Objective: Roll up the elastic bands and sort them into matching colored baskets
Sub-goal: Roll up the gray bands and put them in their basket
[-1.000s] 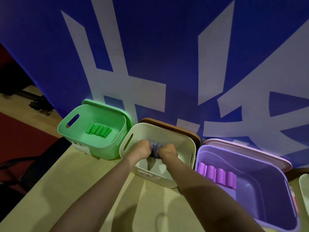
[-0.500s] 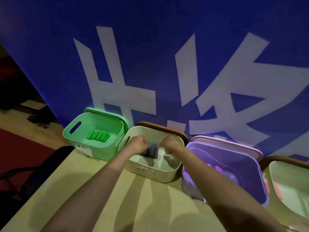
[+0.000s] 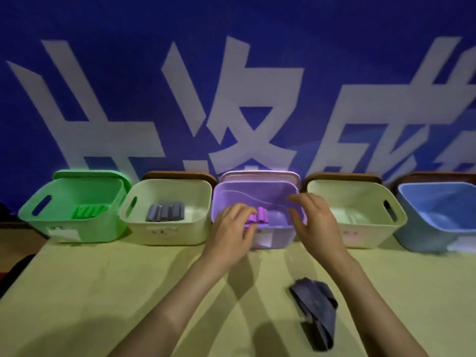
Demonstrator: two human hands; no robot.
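Observation:
Several baskets stand in a row along the blue wall: a green basket (image 3: 38, 222) with green rolls (image 3: 88, 211), a cream basket (image 3: 198, 202) with grey rolls (image 3: 164, 212), a purple basket (image 3: 257, 188) with purple rolls (image 3: 260, 218), a second cream basket (image 3: 360, 191) and a blue basket (image 3: 425, 191). My left hand (image 3: 231, 229) and my right hand (image 3: 313, 222) hover over the front of the purple basket, fingers loosely spread, holding nothing. An unrolled grey elastic band (image 3: 315, 307) lies on the table in front of my right arm.
The yellow-green table (image 3: 103, 292) runs to an edge at the far left, with dark floor beyond. Lids stand behind the baskets against the blue banner wall (image 3: 231, 73). White labels are stuck on the baskets' fronts.
Both hands left the grey roll in the left cream basket and moved right to the purple basket. The view swung right, showing more baskets and the grey band on the table.

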